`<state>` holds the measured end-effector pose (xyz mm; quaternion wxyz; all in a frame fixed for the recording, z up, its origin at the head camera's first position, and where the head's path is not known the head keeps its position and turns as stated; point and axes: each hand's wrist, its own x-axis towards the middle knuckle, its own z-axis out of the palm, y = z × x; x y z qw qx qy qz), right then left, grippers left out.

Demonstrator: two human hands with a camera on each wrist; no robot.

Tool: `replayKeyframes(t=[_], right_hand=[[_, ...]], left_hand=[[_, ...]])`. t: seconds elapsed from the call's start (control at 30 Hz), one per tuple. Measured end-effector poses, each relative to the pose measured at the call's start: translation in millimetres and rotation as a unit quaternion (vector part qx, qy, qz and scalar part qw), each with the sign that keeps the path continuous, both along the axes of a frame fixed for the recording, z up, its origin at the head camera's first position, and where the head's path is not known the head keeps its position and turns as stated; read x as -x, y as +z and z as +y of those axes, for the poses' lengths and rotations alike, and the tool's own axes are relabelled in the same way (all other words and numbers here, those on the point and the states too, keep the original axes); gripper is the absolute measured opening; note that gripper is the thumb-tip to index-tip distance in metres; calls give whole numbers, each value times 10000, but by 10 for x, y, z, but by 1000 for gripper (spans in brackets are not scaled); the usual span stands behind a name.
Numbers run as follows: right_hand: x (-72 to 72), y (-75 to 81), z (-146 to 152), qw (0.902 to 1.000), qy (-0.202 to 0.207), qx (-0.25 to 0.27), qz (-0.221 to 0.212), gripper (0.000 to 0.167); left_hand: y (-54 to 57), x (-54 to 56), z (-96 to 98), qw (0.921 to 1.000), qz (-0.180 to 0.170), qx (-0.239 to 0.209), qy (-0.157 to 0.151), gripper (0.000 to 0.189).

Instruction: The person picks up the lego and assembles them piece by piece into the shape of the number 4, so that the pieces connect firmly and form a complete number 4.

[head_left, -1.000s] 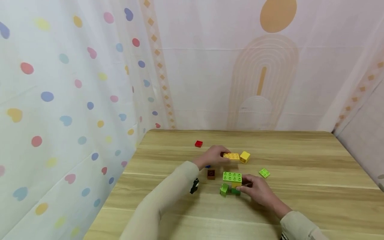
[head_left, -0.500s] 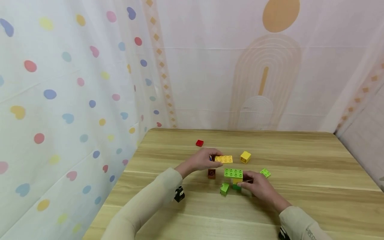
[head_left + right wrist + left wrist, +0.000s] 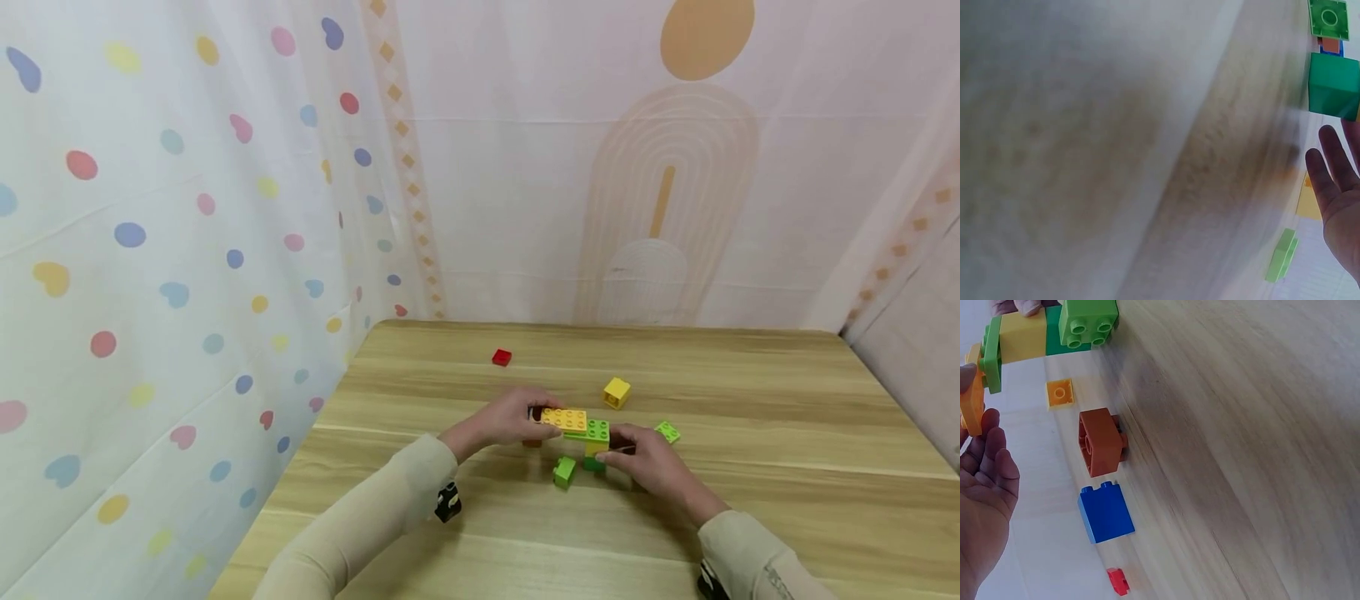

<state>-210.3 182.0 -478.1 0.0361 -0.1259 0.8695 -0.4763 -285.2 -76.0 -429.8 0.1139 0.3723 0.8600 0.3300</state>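
My left hand (image 3: 510, 417) pinches an orange-yellow plate (image 3: 564, 420) by its left end. The plate lies over the left part of a light green plate (image 3: 598, 429), offset to the left. In the left wrist view they meet or nearly meet; whether the studs are joined I cannot tell. Below the green plate stands a yellow brick (image 3: 1024, 334) on a dark green brick (image 3: 1334, 85). My right hand (image 3: 652, 467) holds this stack from the right side, with thumb and fingers about it. A light green brick (image 3: 564, 472) lies just left of the stack.
A brown brick (image 3: 1102, 444) and a blue brick (image 3: 1107, 514) sit near my left hand. Farther back are a red brick (image 3: 502, 357) and a yellow brick (image 3: 617, 392). A small light green plate (image 3: 667, 432) lies beyond my right hand, on the wooden table (image 3: 787, 417).
My left hand has brought the orange-yellow plate back from beside the loose yellow brick, toward me, onto or just over the light green plate. My right hand stays at the stack.
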Motion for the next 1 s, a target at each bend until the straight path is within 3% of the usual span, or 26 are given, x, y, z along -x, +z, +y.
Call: replayKeyframes(t=[0.13,0.47,0.8,0.9,1.0], right_hand=[[19,12,11,9999,87,31,51,37],[105,-31,73,10000,46,-32,6,44],[81,-48,22,9999,32,-38,93,38],[81,-33,17,9999,-24,-72,133,38],[89,-21,18,9999,-59,-83,125,38]], left_hand=[[-12,2,18,9999,104,24,-12,38],[5,35,80,9996,-22,257,115,39],[-116,34,3,9924,612,955,-480,38],[-93,60,-29,9922,742,770,-648,37],[-47,112,-64,9946,597,581,-625,37]])
